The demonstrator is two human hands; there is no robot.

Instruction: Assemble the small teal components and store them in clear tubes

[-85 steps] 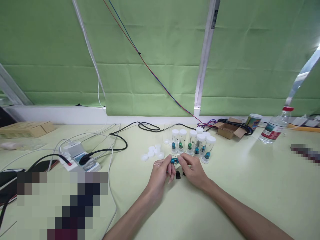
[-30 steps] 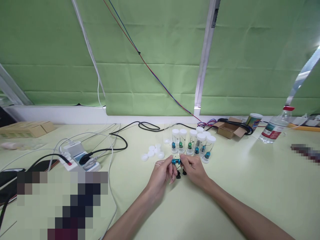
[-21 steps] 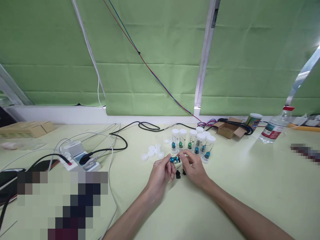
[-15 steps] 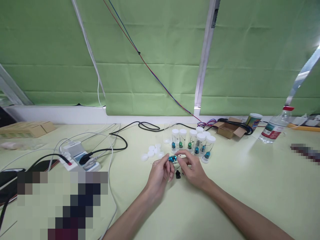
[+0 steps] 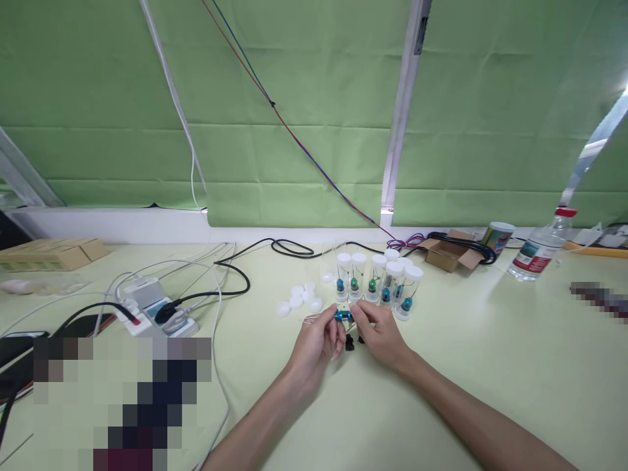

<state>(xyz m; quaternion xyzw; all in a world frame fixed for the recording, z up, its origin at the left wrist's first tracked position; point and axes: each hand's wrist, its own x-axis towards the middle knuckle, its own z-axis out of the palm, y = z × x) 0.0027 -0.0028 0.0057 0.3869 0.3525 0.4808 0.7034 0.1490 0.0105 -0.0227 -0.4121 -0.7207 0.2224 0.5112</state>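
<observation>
A small shiny blue cylindrical part (image 5: 343, 315) is held between both hands, with thin metal wires sticking out to the left. My left hand (image 5: 318, 339) pinches its left end between thumb and fingers. At its right end, the thumb and fingertips of my right hand (image 5: 377, 330) are closed on it; part of that end is hidden. Beneath the hands, a small black piece (image 5: 349, 343) stands on the table, and a second black piece (image 5: 362, 339) shows partly beside my right hand. Just behind stand several clear tubes with white caps (image 5: 358, 260), holding similar blue or green parts.
Loose white caps (image 5: 296, 301) lie left of the tubes. Black cable (image 5: 294, 251) runs along the back. Power strips (image 5: 157, 304) with plugs sit at left. An open cardboard box (image 5: 441, 258), a can (image 5: 498, 237) and a water bottle (image 5: 534, 252) stand at right.
Both hands have shifted slightly with the blue part, which has moved a little right and down. My right fingers have curled in closer around its right end.
</observation>
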